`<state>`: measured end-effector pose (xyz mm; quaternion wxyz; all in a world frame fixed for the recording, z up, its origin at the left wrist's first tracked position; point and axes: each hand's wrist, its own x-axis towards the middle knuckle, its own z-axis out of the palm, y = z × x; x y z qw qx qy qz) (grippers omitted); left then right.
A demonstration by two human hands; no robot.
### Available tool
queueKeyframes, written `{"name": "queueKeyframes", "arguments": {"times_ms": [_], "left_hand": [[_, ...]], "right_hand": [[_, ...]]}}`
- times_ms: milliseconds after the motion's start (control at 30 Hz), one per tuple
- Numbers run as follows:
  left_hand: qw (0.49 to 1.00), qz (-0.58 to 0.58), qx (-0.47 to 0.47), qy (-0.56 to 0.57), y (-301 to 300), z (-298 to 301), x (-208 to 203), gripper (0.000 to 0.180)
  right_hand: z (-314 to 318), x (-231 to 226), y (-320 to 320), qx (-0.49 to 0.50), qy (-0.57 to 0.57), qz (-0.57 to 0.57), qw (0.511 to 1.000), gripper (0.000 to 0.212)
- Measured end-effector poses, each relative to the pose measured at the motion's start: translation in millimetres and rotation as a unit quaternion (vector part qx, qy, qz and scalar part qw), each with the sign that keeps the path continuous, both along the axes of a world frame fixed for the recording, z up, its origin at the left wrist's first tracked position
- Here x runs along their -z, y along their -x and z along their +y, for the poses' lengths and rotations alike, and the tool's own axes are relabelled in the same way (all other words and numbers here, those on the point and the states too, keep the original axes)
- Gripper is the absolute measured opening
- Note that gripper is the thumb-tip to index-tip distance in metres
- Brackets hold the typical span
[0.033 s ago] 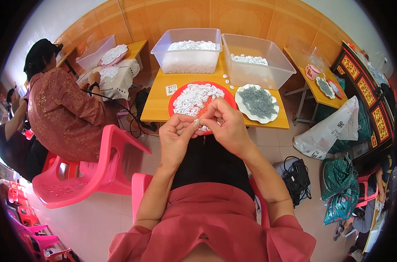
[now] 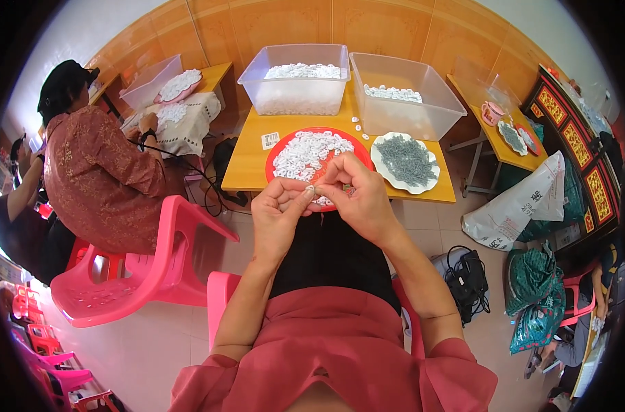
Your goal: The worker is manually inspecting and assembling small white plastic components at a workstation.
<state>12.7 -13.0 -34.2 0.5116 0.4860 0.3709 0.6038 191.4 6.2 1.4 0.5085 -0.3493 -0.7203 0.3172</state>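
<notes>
My left hand (image 2: 282,211) and my right hand (image 2: 354,197) meet fingertip to fingertip over the near edge of a red plate (image 2: 362,152). Each is closed in a pinch, and whatever sits between the fingertips is too small to make out. Small white ring-like plastic pieces (image 2: 307,152) heap up on the plate, which my hands partly cover. Just right of it, a white scalloped plate (image 2: 433,180) carries a pile of small grey pieces (image 2: 403,159). Both plates rest on a yellow wooden table (image 2: 247,177).
Two clear plastic bins (image 2: 299,96) (image 2: 412,118) holding white pieces stand at the table's back. A few white pieces lie beside them. On the left, a person (image 2: 103,178) sits by a pink chair (image 2: 154,275). White (image 2: 515,206) and green sacks (image 2: 532,281) and a black bag (image 2: 466,281) fill the right floor.
My pinched fingertips have shifted very slightly against each other. Both hands stay at the same spot over the red plate.
</notes>
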Motion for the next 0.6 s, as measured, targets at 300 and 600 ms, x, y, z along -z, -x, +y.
{"name": "queueKeyframes", "arguments": {"times_ms": [300, 600], "left_hand": [[0.992, -0.105, -0.06, 0.033, 47.6, 20.0, -2.0, 0.016], [0.985, -0.161, -0.032, 0.051, 49.6, 21.8, 0.0, 0.018]], "right_hand": [[81.1, 42.1, -39.4, 0.123, 0.056, -0.098, 0.986, 0.021], [151.5, 108.6, -9.9, 0.169, -0.07, -0.411, 0.893, 0.035]]}}
